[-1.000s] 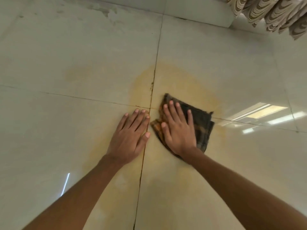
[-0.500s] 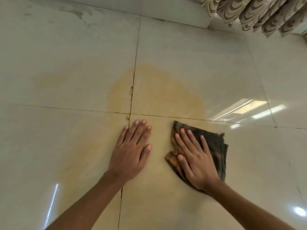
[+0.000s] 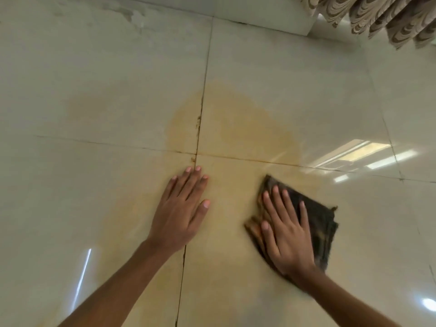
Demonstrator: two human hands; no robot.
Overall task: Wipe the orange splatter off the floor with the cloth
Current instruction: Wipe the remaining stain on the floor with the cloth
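left hand (image 3: pixel 180 215) flat on floor (image 3: pixel 94 208), fingers straight, together | orange splatter (image 3: pixel 236 128) just beyond both hands' fingertips, across tile joints | right hand (image 3: pixel 286 234) flat on cloth (image 3: pixel 318 223), fingers straight, slightly spread | curtain (image 3: pixel 377 15) far right

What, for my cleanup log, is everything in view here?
cloth: one, dark with orange stains, on the floor right of the tile cross
stain: one, orange-yellow, smeared across the tile joints, mostly beyond the hands
floor: one, glossy cream tiles with dark joints
curtain: one, beige-brown pattern, top right
left hand: one, flat on the floor over a joint
right hand: one, flat, pressing the cloth
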